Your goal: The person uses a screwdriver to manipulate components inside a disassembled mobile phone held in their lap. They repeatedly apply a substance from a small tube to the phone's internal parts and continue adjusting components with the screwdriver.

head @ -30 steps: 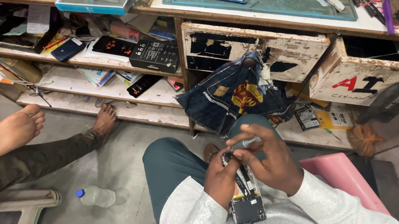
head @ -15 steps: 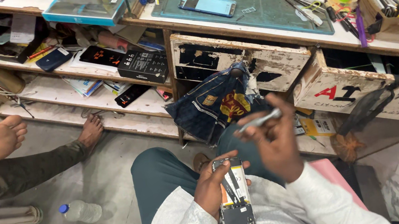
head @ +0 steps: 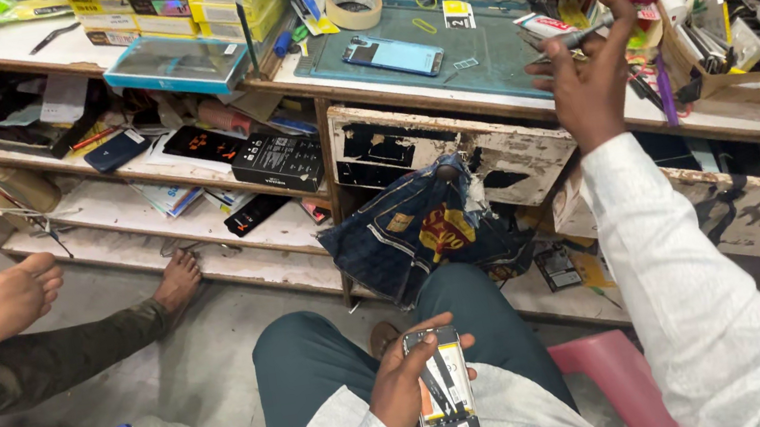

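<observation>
Opened phone in lap, tool raised at the tabletop
Left hand (head: 413, 377) grips the phone (head: 446, 398) steady; right hand (head: 591, 80) pinches a tool (head: 573, 38), best kept upright

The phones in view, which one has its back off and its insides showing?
The opened phone in the left hand, over the lap. The blue phone on the green mat lies closed, and no hand touches it.

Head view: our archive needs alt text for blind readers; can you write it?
A seated person's left hand holds an opened phone in the lap, while the right hand lifts a slim metal tool over a cluttered workbench. Another person's bare feet rest on the floor at left.
</observation>
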